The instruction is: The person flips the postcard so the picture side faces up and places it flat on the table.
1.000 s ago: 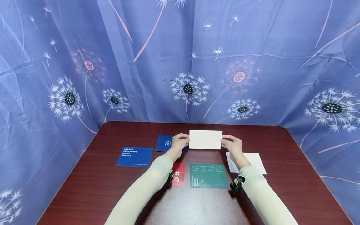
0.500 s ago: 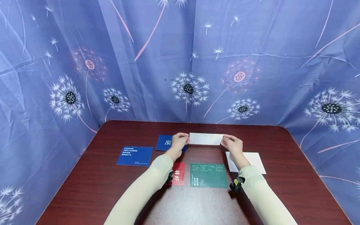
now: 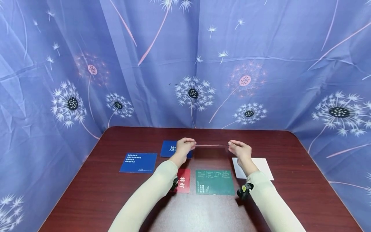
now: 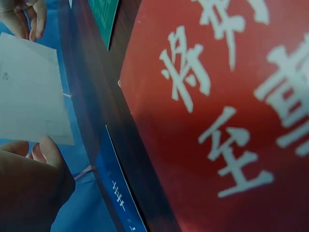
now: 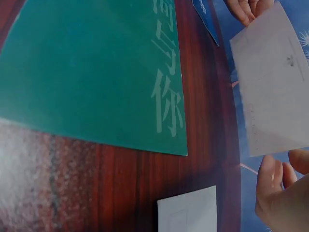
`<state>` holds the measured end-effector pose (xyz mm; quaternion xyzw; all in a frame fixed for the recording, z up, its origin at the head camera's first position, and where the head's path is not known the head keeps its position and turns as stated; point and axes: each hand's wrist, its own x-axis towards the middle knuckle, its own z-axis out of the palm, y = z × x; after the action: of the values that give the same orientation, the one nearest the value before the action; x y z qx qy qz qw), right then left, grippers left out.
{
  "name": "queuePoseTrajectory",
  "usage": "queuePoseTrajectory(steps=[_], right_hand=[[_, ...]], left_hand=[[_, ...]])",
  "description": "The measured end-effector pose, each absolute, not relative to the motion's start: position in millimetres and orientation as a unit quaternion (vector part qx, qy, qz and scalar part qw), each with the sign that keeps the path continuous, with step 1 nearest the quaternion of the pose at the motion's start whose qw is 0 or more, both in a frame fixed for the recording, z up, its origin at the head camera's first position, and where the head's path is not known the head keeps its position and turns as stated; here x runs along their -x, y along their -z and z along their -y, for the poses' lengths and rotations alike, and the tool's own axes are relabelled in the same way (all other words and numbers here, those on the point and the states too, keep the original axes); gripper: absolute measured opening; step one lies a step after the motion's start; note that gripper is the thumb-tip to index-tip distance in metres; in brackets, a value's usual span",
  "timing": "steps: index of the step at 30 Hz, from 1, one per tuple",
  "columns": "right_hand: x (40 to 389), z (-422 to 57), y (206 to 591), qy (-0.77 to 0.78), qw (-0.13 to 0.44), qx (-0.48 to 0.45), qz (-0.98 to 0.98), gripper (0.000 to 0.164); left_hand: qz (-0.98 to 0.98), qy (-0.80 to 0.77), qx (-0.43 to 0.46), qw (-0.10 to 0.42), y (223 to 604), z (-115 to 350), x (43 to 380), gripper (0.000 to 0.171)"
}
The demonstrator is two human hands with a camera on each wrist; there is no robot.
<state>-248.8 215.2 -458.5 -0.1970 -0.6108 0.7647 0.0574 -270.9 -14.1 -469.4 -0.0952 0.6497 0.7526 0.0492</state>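
Observation:
Between both hands a white card (image 5: 273, 82) is held up above the far part of the table. In the head view its edge (image 3: 212, 145) shows as a thin line. My left hand (image 3: 185, 149) pinches the card's left end, and my right hand (image 3: 241, 150) pinches the right end. Faint printed marks show on the side of the card facing the wrist views. Beneath the left wrist lies a red card (image 3: 184, 181) with white characters, partly covered by the sleeve. A green card (image 3: 215, 182) lies between the forearms.
Two blue cards, one farther left (image 3: 138, 162) and one behind the left hand (image 3: 168, 149), lie on the dark wooden table (image 3: 95, 193). A white card (image 3: 262, 167) lies under the right wrist. A blue dandelion-print curtain (image 3: 156, 96) hangs around the table.
The held card has tilted from showing its white face to nearly edge-on in the head view. Both hands keep their hold and stay in almost the same place.

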Motion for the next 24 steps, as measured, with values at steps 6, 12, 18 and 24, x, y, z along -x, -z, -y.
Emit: queuePoseTrajectory(steps=[6,12,18,24], right_hand=[[250,-217,461,-0.734,0.027,0.202,0.648,0.035],[251,-218,463,-0.705,0.002,0.186,0.684,0.038],[254,-215,464,-0.668,-0.008,0.189,0.719,0.035],[258,-212,465,-0.637,-0.006,0.193,0.746,0.038]], left_hand=[[-0.665,-0.739,0.091,0.056,476,18,273,0.022],[-0.676,-0.728,0.099,0.054,479,21,275,0.025],[-0.699,-0.705,0.096,0.068,475,21,276,0.027],[-0.707,-0.698,0.083,0.074,468,18,278,0.034]])
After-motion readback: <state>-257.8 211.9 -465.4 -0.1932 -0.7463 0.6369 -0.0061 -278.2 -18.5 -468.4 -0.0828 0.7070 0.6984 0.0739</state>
